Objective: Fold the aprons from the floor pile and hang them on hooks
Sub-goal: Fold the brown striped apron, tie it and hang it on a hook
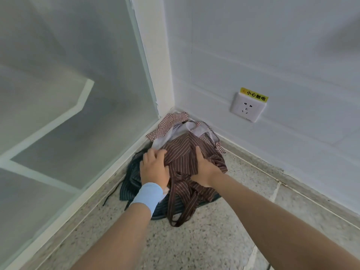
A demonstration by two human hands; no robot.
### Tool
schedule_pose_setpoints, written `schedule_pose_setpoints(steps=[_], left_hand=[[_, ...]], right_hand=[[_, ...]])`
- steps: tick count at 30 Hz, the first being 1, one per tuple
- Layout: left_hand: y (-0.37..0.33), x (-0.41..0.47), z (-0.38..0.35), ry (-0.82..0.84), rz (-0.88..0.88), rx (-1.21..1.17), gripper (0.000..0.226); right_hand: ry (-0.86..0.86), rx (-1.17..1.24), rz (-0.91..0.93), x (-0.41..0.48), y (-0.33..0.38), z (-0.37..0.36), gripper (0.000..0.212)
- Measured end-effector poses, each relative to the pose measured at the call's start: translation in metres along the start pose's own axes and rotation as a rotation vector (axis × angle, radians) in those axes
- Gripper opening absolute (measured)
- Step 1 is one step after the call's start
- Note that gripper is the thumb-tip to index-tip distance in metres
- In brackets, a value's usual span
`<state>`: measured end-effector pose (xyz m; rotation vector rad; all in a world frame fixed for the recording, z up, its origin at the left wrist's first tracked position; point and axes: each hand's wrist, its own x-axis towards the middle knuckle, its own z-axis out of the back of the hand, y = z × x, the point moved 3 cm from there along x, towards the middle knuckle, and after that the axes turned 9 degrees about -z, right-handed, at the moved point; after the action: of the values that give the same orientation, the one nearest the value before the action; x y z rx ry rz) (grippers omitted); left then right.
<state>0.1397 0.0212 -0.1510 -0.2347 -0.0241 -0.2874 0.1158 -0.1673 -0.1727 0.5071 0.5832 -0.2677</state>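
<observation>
Gripping brown striped apron [183,152] atop floor pile [136,178], both hands: left hand [153,168], right hand [204,170].

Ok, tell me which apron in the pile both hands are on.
The brown striped apron on top: the left hand and right hand press on it. The dark apron lies beneath; the checked apron sits behind.

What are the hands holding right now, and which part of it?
Both hands, left and right, grip the brown striped apron on top of the pile, bunching the cloth of its body near the middle, not its straps.
</observation>
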Motion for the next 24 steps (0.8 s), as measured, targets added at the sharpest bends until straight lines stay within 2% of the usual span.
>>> schedule_pose_setpoints(steps=[1,3,5,7,8,10,12,14,17,19,22,24], left_hand=[[0.004,0.003,0.001,0.010,0.026,0.011,0.067],[0.013,0.007,-0.001,0.138,0.066,0.008,0.075],[0.023,0.008,-0.004,0.248,0.095,-0.062,0.061],[0.026,0.007,-0.002,0.247,0.129,-0.232,0.045],[0.022,0.006,0.003,0.250,0.126,-0.294,0.040],[0.004,0.007,0.016,0.315,0.085,-0.382,0.037],[-0.019,0.010,0.035,0.375,0.024,-0.438,0.036],[-0.040,0.012,0.054,0.378,0.007,-0.519,0.035],[-0.063,0.008,0.086,0.338,-0.006,-0.655,0.033],[-0.077,-0.001,0.110,0.348,-0.029,-0.727,0.028],[-0.092,-0.019,0.140,0.400,-0.060,-0.832,0.024],[-0.102,-0.030,0.161,0.387,-0.101,-0.922,0.021]], right_hand=[[-0.013,-0.041,-0.004,0.002,-0.002,-0.002,0.101],[-0.058,-0.095,0.010,0.000,-0.006,-0.003,0.072],[-0.057,-0.057,0.001,-0.009,-0.013,0.000,0.051],[-0.058,-0.075,-0.067,-0.021,-0.023,0.007,0.035],[-0.065,-0.144,-0.123,-0.028,-0.030,0.012,0.032],[-0.075,-0.323,-0.215,-0.043,-0.040,0.024,0.042],[-0.122,-0.323,-0.196,-0.057,-0.040,0.035,0.056],[-0.147,-0.058,-0.090,-0.073,-0.029,0.044,0.057],[-0.010,0.696,0.032,-0.103,-0.005,0.053,0.052],[0.010,1.013,0.040,-0.125,0.004,0.065,0.044],[-0.021,1.114,0.126,-0.158,0.012,0.088,0.017],[-0.173,1.098,0.117,-0.178,0.011,0.104,0.009]])
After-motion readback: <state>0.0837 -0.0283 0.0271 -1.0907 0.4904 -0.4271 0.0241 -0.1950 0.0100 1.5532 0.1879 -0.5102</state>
